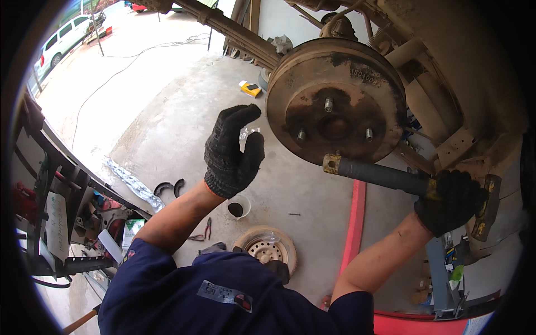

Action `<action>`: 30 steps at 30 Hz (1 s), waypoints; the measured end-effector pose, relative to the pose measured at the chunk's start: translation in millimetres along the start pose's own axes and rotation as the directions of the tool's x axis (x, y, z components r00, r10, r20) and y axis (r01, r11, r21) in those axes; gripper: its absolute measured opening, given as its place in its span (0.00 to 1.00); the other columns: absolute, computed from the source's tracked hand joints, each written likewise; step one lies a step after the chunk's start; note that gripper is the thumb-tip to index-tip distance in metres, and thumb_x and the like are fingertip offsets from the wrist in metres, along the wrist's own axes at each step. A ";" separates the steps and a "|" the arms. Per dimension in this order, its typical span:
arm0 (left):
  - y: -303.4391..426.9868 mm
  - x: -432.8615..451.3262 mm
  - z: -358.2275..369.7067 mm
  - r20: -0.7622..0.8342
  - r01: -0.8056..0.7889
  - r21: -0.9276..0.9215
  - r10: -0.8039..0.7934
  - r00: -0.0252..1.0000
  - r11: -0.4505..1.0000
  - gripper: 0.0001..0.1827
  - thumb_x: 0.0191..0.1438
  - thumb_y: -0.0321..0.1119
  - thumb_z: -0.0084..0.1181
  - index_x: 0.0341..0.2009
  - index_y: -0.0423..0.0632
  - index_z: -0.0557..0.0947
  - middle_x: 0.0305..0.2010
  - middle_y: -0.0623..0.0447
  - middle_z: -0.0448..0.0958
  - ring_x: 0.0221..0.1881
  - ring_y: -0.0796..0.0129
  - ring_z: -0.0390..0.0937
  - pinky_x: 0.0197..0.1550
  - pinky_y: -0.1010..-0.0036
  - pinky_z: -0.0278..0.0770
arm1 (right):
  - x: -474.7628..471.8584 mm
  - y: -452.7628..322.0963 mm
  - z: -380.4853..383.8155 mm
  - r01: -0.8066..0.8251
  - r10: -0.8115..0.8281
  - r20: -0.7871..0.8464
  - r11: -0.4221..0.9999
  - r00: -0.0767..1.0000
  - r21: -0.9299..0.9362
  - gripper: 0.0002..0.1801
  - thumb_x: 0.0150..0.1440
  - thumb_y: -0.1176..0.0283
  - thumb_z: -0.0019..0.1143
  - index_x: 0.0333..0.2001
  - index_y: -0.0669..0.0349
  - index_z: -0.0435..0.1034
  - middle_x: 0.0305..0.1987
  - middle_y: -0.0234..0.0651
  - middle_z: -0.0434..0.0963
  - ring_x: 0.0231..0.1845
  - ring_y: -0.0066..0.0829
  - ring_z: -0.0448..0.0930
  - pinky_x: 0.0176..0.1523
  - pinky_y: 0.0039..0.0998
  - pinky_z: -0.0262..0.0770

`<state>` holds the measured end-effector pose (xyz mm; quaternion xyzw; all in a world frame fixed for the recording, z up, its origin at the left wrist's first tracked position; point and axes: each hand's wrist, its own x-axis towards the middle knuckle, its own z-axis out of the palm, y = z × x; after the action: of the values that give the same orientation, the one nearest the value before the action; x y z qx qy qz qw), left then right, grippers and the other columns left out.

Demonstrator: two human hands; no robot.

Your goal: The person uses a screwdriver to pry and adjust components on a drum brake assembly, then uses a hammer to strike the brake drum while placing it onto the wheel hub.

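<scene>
A rusty brake drum (310, 75) with several wheel studs hangs on the axle under a raised vehicle. My right hand (448, 203), in a black knitted glove, grips a hammer close to its head (488, 207). The hammer's handle (381, 173) points left, its yellow-marked end (331, 163) overlapping the drum's lower rim in the view; I cannot tell whether they touch. In a matching glove, my left hand (234, 150) is raised just left of the drum, fingers and thumb apart, holding nothing.
On the floor lie a wheel with tyre (289, 247), a white tub (245, 207) with dark contents, pliers (208, 228), brake shoes (163, 188) and a yellow box (250, 88). A red lift arm (354, 222) runs below the drum. Cluttered shelving (79, 209) stands left.
</scene>
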<state>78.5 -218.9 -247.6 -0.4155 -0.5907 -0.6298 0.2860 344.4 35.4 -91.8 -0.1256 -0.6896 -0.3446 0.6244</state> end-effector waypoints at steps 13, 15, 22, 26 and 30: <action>-44.3 113.1 60.6 0.110 -0.274 0.111 0.263 0.959 0.955 0.19 0.66 0.31 0.46 0.60 0.44 0.72 0.58 0.41 0.73 0.55 0.52 0.76 0.55 0.67 0.75 | -89.7 -69.6 82.1 -0.635 0.778 0.347 0.085 0.524 0.768 0.13 0.67 0.63 0.38 0.30 0.51 0.64 0.25 0.28 0.65 0.25 0.27 0.66 0.32 0.32 0.64; -39.5 114.7 60.0 0.125 -0.151 -0.008 0.151 0.981 0.989 0.18 0.65 0.31 0.48 0.59 0.44 0.73 0.59 0.40 0.73 0.56 0.50 0.75 0.55 0.65 0.75 | -96.1 -77.8 85.1 -0.321 0.754 0.537 -0.437 0.378 0.840 0.12 0.66 0.63 0.39 0.28 0.51 0.61 0.24 0.27 0.63 0.24 0.26 0.65 0.32 0.32 0.63; 33.6 188.4 68.3 0.458 -0.566 -0.027 0.514 0.726 0.824 0.27 0.64 0.46 0.50 0.59 0.37 0.72 0.55 0.35 0.74 0.58 0.46 0.73 0.59 0.58 0.72 | -183.9 -174.9 64.4 -0.185 0.655 0.717 -0.694 0.239 0.696 0.10 0.66 0.68 0.43 0.29 0.53 0.60 0.25 0.25 0.62 0.29 0.21 0.67 0.56 0.33 0.68; 81.7 211.1 93.5 0.793 -0.600 -0.041 0.391 0.466 0.799 0.29 0.63 0.47 0.51 0.60 0.38 0.71 0.57 0.34 0.74 0.59 0.46 0.72 0.61 0.59 0.70 | -198.3 -273.8 58.9 0.409 0.370 0.925 -0.860 0.086 0.306 0.07 0.64 0.69 0.52 0.32 0.56 0.70 0.31 0.26 0.74 0.37 0.23 0.75 0.53 0.33 0.74; 90.5 219.5 106.2 0.873 -0.664 -0.150 0.413 0.258 0.732 0.31 0.63 0.48 0.52 0.62 0.39 0.70 0.58 0.34 0.73 0.59 0.46 0.72 0.63 0.60 0.68 | -212.5 -273.4 57.9 0.493 0.223 0.960 -0.863 0.170 0.113 0.12 0.64 0.63 0.54 0.40 0.61 0.75 0.46 0.34 0.82 0.47 0.28 0.81 0.55 0.34 0.77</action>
<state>67.4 -98.4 -17.3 -0.8094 -0.5423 -0.1121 0.1956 174.6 -73.2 -379.3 -0.1548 -0.0398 -0.9051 -0.3941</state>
